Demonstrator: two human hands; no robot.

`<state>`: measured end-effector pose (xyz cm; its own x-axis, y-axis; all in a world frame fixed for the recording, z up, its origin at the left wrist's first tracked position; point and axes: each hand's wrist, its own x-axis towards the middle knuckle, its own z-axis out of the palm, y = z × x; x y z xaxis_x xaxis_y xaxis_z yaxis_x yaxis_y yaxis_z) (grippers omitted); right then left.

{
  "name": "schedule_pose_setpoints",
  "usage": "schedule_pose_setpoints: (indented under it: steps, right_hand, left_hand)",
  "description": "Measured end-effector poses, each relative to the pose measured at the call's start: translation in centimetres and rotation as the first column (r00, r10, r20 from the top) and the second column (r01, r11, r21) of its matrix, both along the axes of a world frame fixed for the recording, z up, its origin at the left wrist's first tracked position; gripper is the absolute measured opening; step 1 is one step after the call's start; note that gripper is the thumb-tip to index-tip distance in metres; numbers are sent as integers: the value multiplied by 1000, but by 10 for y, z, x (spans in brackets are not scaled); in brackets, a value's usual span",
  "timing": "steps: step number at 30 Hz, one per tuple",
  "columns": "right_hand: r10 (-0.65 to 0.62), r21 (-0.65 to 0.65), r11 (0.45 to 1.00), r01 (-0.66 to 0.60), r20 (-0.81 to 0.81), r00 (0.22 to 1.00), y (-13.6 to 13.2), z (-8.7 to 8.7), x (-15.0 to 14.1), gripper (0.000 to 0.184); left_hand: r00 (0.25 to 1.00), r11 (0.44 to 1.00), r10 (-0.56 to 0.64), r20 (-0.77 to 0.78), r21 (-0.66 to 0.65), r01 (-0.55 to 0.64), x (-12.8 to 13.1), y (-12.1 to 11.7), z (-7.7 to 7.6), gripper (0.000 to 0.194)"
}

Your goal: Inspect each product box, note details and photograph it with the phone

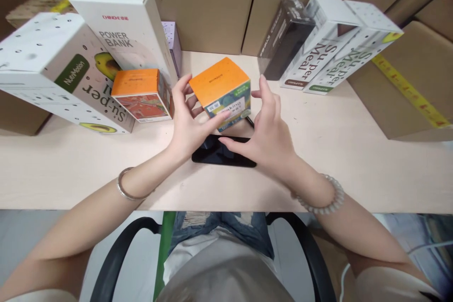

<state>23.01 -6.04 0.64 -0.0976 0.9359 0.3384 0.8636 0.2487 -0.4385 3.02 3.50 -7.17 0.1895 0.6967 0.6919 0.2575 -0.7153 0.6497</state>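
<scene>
The pale table [354, 174] has a straight front edge. Above it, a tilted orange-topped box [220, 82] is pinched in the left hand [187, 127]; the right hand [273, 134], grip spread, hovers just beside. Open room extends rightward, toward the Su-per Meal boxes [313, 63].

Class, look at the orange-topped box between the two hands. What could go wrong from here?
The left hand seems to hold the tilted box alone, the right hand open beside it; the box might slip onto the black slab nearby. A leftward swing might bump the other orange-topped box, close to the left hand.
</scene>
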Motion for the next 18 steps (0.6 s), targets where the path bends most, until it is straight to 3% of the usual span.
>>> schedule_pose_setpoints:
  steps: [4,8,14,18]
  right_hand:
    - [10,168,986,-2,-45,999,1,-17,-7,120]
    - [100,377,926,-8,-225,969,31,-34,20,136]
    - [-174,333,902,276,-305,936,86,-59,88,121]
    - [-299,250,891,379,-306,904,103,-78,106,118]
  left_hand:
    - [991,990,-129,-34,51,131,4,-12,13,108]
    - [974,974,-224,-44,24,225,0,-14,23,73]
    - [972,964,-205,-111,150,221,-5,-10,24,45]
    - [971,958,-194,-139,185,217,-3,-9,23,39]
